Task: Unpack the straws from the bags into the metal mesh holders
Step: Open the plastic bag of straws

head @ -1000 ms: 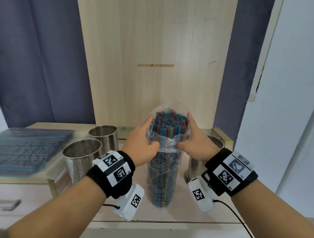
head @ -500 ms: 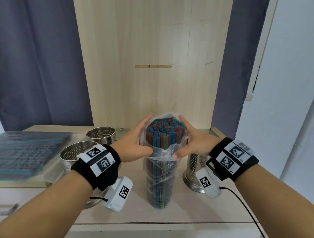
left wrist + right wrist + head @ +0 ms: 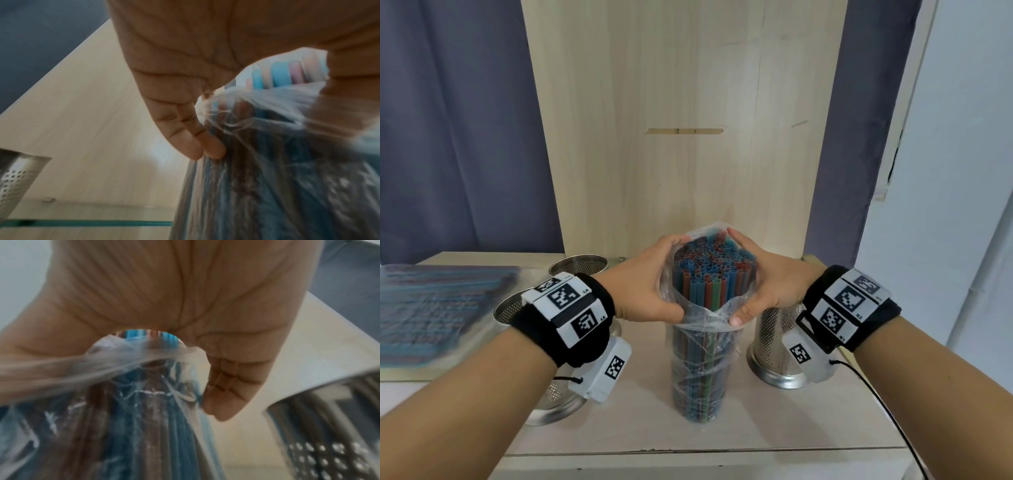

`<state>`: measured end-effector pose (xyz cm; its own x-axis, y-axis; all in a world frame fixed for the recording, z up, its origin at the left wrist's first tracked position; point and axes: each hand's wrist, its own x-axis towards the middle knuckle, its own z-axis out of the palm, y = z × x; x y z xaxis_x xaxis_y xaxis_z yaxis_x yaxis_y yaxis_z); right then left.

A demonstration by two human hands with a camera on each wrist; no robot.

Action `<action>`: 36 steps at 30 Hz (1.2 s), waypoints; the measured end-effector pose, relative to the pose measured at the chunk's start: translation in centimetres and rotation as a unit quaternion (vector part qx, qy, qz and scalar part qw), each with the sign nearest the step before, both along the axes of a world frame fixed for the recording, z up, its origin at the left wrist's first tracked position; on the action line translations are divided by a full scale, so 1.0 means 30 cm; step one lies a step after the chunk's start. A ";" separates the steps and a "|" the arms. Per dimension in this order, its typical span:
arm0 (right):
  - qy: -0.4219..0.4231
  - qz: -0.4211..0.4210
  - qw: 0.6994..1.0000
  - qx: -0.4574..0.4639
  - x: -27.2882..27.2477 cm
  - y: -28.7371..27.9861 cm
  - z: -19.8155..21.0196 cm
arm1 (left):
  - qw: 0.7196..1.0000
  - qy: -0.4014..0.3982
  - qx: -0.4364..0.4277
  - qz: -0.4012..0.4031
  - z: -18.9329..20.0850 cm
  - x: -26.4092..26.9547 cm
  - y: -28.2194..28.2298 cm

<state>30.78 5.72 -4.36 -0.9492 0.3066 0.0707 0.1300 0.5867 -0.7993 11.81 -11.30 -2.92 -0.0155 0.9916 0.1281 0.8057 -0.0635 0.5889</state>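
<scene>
A clear plastic bag (image 3: 700,370) full of blue, red and green straws (image 3: 714,270) stands upright on the wooden shelf (image 3: 774,431). The bag's mouth is rolled down, so the straw tops stick out bare. My left hand (image 3: 650,284) grips the bag's bunched rim from the left and my right hand (image 3: 760,284) grips it from the right. In the left wrist view the bunched film (image 3: 257,105) lies against my fingers (image 3: 197,138). In the right wrist view the film (image 3: 127,356) stretches under my palm. Three perforated metal holders stand around: back left (image 3: 578,269), left (image 3: 512,310), right (image 3: 779,346).
A flat sealed pack of straws (image 3: 438,308) lies on a raised ledge at the left. A pale wooden back panel (image 3: 688,120) rises behind the shelf, with dark curtains (image 3: 455,130) either side. A white wall (image 3: 962,171) is at the right. The shelf's front edge (image 3: 705,452) is close.
Both hands have slid down the bundle, pushing the bag's rim lower, so more of the straws now stand bare above the plastic.
</scene>
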 end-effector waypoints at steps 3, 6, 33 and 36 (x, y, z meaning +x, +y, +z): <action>0.024 0.012 0.999 -0.018 0.000 -0.010 -0.010 | 1.000 0.002 -0.004 0.007 -0.005 -0.006 0.009; 0.019 0.002 0.999 -0.033 -0.012 0.010 -0.030 | 1.000 -0.007 -0.010 0.004 -0.014 -0.015 0.017; -0.027 0.139 0.988 -0.053 -0.034 -0.024 0.015 | 0.983 -0.163 0.015 -0.079 -0.106 -0.038 0.018; 0.046 0.049 0.994 -0.091 -0.016 -0.028 -0.013 | 0.989 -0.131 0.023 -0.071 -0.106 -0.059 0.032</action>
<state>30.29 4.87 -4.74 -0.9673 0.2287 0.1100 0.0013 0.4379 -0.8990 10.05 -10.35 -6.11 0.0840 0.9796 0.1825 0.6077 -0.1955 0.7698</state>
